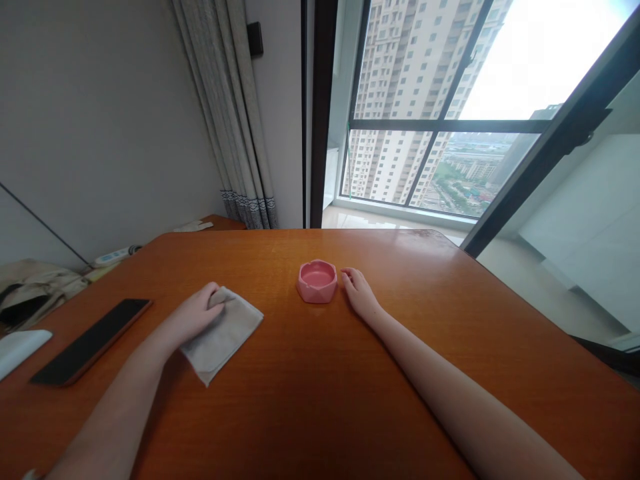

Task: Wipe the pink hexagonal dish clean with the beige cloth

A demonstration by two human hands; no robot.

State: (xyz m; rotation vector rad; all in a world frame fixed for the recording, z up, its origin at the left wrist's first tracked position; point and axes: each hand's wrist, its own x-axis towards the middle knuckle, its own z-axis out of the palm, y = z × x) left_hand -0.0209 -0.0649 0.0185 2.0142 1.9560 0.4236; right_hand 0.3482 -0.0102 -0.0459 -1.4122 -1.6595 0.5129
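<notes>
A folded light grey cloth (227,337) lies on the wooden table, left of the middle. My left hand (204,313) grips its upper left part, thumb on top and the other fingers partly hidden. Near the table's centre stands a pink, faceted ashtray (318,288), upright, with nothing visible inside. Just to its right, my right hand (359,293) rests on the tabletop, holding nothing. Its fingers are loosely bent and a little apart, with the tips close to the ashtray's side and a narrow gap between them.
On the left, a long dark flat tray-like object (93,343) lies on the table (300,400), beside a white object (23,348) cut off by the frame. A power strip (117,255) and a fabric bag (35,287) sit beyond the left edge. A curtain (235,120) hangs behind.
</notes>
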